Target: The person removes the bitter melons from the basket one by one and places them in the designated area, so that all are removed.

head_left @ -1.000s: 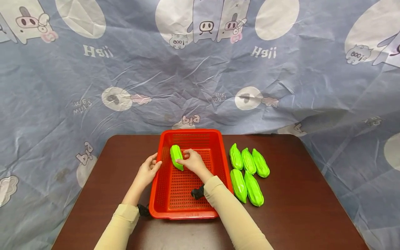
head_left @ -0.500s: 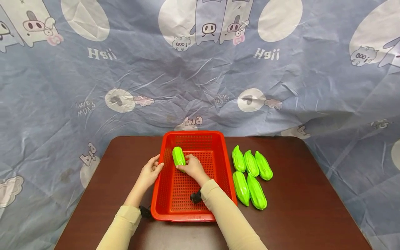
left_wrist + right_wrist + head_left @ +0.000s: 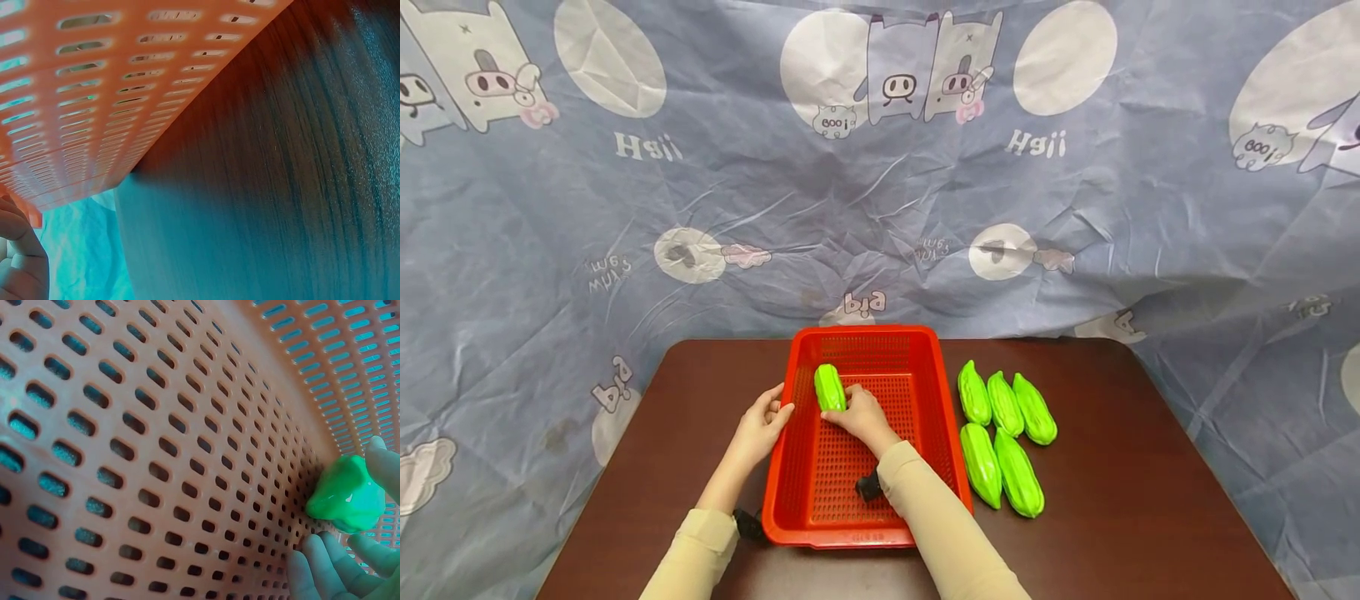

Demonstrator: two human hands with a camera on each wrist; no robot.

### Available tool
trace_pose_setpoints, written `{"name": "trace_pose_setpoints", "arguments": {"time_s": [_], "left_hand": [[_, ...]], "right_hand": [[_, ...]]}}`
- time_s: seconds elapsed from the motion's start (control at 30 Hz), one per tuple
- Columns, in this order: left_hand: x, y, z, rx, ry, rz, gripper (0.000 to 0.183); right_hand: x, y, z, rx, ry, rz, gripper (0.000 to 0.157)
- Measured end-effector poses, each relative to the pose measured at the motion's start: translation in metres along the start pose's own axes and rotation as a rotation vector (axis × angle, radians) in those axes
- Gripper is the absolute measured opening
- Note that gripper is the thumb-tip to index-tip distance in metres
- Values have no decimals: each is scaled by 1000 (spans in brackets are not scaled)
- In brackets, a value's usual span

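Observation:
A bright green ridged bitter melon (image 3: 830, 386) lies at the left of the red perforated plastic basket (image 3: 864, 537). My right hand (image 3: 862, 418) grips its near end, hiding the tip. Seen from the right wrist, the thumb touches one side of the bitter melon (image 3: 347, 492) and the fingers curve beneath it, close to the basket floor. My left hand (image 3: 761, 427) holds the basket's left rim, thumb over the edge, fingers along the outer wall. Only part of the left hand (image 3: 22, 257) shows in the left wrist view, beside the basket's slotted wall (image 3: 81, 112).
To the right of the basket, several more green bitter melons (image 3: 1019, 472) lie in two rows on the dark brown table (image 3: 1120, 467). A blue-grey printed cloth (image 3: 865, 208) hangs behind the table. Black wrist cameras (image 3: 868, 486) sit below both hands.
My right hand has closed in round the bitter melon's near end, covering the tip that showed earlier. The left hand stays on the rim. The head view has shifted slightly.

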State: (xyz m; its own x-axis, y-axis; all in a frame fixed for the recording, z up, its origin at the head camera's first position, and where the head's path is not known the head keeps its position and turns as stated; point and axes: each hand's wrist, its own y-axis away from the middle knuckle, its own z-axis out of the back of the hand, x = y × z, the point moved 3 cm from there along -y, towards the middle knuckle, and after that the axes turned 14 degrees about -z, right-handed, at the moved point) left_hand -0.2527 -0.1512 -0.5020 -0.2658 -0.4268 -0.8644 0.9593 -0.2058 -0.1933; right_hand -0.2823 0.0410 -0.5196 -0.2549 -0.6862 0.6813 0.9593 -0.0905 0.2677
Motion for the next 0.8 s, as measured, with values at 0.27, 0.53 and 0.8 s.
{"name": "trace_pose_setpoints", "arguments": {"time_s": [0.27,0.53,0.8], "left_hand": [[-1,1,0,2,-1,2,55],[1,1,1,-4,-5,0,55],[2,0,0,-12,4,2,55]], "right_hand": [[0,0,-4,-21,22,-1,51],[-2,-1,-6,-51,4,10,47],[-1,-2,-3,-29,-26,-23,46]]}}
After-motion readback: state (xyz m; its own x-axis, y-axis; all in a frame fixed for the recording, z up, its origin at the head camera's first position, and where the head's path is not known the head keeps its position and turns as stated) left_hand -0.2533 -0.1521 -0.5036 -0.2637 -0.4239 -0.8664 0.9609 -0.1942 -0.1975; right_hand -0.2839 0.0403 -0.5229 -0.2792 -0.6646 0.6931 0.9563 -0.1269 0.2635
